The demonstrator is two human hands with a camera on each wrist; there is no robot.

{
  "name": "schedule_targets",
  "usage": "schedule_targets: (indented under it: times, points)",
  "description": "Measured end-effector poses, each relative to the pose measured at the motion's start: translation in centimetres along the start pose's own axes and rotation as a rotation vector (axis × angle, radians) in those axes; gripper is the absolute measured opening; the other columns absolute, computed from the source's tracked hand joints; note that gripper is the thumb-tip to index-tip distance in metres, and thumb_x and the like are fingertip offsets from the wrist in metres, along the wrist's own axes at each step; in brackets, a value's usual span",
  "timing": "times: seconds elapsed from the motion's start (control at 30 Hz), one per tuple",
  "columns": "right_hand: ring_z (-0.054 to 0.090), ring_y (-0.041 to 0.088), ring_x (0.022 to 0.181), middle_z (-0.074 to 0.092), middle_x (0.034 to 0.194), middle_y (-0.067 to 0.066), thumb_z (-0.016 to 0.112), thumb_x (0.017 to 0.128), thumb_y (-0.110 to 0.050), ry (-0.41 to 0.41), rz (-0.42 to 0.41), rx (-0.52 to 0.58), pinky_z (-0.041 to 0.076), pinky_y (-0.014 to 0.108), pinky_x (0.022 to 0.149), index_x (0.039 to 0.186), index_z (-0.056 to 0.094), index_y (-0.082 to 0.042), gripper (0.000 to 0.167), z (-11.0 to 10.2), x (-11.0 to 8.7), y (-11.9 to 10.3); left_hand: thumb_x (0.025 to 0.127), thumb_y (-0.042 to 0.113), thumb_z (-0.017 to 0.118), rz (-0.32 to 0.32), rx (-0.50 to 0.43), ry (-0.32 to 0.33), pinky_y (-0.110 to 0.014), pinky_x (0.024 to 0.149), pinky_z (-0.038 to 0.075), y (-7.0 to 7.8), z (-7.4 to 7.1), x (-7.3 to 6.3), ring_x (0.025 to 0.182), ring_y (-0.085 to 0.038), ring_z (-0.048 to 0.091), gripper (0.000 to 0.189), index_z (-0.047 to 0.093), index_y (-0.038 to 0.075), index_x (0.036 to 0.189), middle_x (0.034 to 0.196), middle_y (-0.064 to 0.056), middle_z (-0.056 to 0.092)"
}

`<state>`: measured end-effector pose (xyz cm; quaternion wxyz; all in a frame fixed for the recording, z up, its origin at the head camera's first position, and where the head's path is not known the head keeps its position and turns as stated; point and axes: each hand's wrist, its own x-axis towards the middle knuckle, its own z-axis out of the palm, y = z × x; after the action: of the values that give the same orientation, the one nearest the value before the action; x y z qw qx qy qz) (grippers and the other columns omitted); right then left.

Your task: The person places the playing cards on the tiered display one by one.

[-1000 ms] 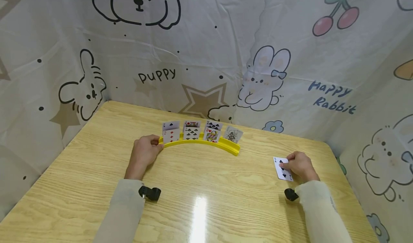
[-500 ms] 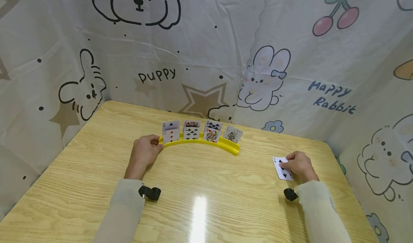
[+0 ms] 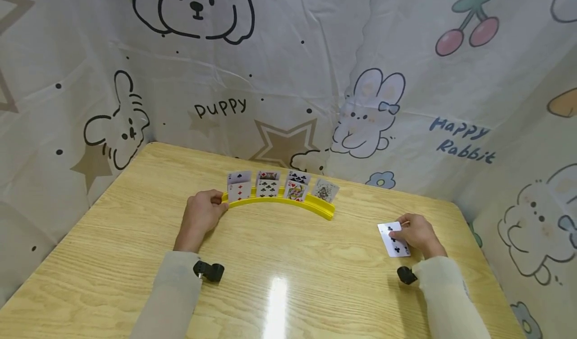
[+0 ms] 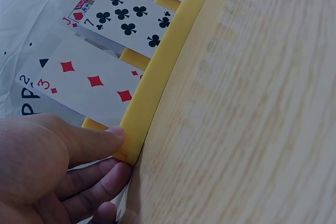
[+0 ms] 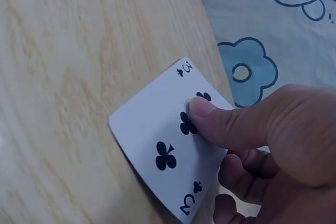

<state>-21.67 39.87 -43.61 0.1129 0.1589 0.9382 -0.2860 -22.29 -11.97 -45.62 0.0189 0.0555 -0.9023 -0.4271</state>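
A curved yellow card holder [image 3: 321,210] stands toward the back of the table, bearing upright playing cards in two rows. In front are a three of diamonds [image 3: 239,192], a seven of clubs [image 4: 128,19] and a hearts face card [image 3: 295,191]; a figured card [image 3: 325,191] stands at the right end. My left hand [image 3: 203,213] pinches the holder's left end, thumb on its front edge. Over on the right, my right hand [image 3: 419,235] pinches a three of clubs [image 5: 149,124], thumb on its face and fingers partly hidden. This card is tilted, close above the table.
The wooden table [image 3: 279,259] extends between both arms, its right edge close to the right hand. A printed cloth [image 3: 288,78] hangs behind and along the sides. A small black camera [image 3: 209,271] sits at the left wrist, another [image 3: 406,275] at the right.
The three of clubs has shifted slightly left and turned a little in my right hand. My left hand stays at the holder's end. The head view has tilted up slightly.
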Motion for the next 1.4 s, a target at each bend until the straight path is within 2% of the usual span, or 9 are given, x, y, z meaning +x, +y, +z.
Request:
schedule_targets:
  times: [0.27,0.53,0.63,0.9,1.13,1.4]
  points:
    - [0.054,0.027,0.083,0.059,0.097,0.017,0.072,0.092,-0.011,-0.001,-0.108,-0.071,0.046,0.035,0.067,0.109,0.059,0.004,0.026,-0.7,-0.7,-0.6,0.095,0.015,0.07,-0.01,0.012,0.005,-0.042,0.082,0.051,-0.3,0.1,-0.1,0.095,-0.027,0.064,0.035,0.067,-0.002,0.126,0.107,-0.015,0.07]
    - [0.05,0.026,0.081,0.053,0.086,0.012,0.069,0.094,-0.007,0.019,-0.16,-0.079,0.042,0.035,0.066,0.096,0.056,0.002,0.016,-1.4,-1.8,-2.0,0.095,0.015,0.07,-0.015,0.009,-0.002,-0.043,0.083,0.051,-0.4,0.1,-0.2,0.097,-0.028,0.063,0.035,0.066,-0.001,0.126,0.108,-0.015,0.069]
    - [0.049,0.026,0.081,0.051,0.086,0.012,0.068,0.094,-0.005,0.032,-0.177,-0.052,0.041,0.035,0.066,0.097,0.055,0.003,0.016,-1.6,-2.1,-2.5,0.095,0.015,0.07,-0.02,0.009,-0.003,-0.044,0.085,0.05,-0.3,0.0,-0.1,0.098,-0.028,0.062,0.036,0.066,-0.001,0.126,0.11,-0.015,0.069]
    - [0.05,0.026,0.082,0.055,0.09,0.012,0.064,0.097,-0.007,0.051,-0.235,-0.031,0.043,0.035,0.066,0.11,0.059,0.006,0.019,-1.9,-2.9,-3.2,0.095,0.014,0.07,-0.02,0.016,-0.001,-0.044,0.085,0.051,-0.3,0.0,-0.2,0.098,-0.029,0.063,0.036,0.066,-0.002,0.126,0.109,-0.016,0.069]
    - [0.047,0.023,0.075,0.049,0.081,0.008,0.065,0.097,-0.008,0.097,-0.311,-0.005,0.039,0.031,0.059,0.104,0.059,0.005,0.016,-1.7,-3.8,-3.8,0.094,0.014,0.07,-0.008,0.019,-0.001,-0.045,0.084,0.051,-0.5,0.1,-0.2,0.098,-0.03,0.064,0.036,0.066,-0.002,0.126,0.109,-0.017,0.07]
    - [0.052,0.021,0.071,0.056,0.079,0.008,0.062,0.098,-0.006,0.138,-0.362,0.063,0.044,0.029,0.058,0.102,0.06,0.005,0.011,-1.2,-4.8,-4.8,0.094,0.014,0.07,0.008,0.012,-0.001,-0.045,0.084,0.05,-0.2,0.1,0.1,0.098,-0.029,0.063,0.037,0.065,-0.003,0.127,0.11,-0.017,0.069]
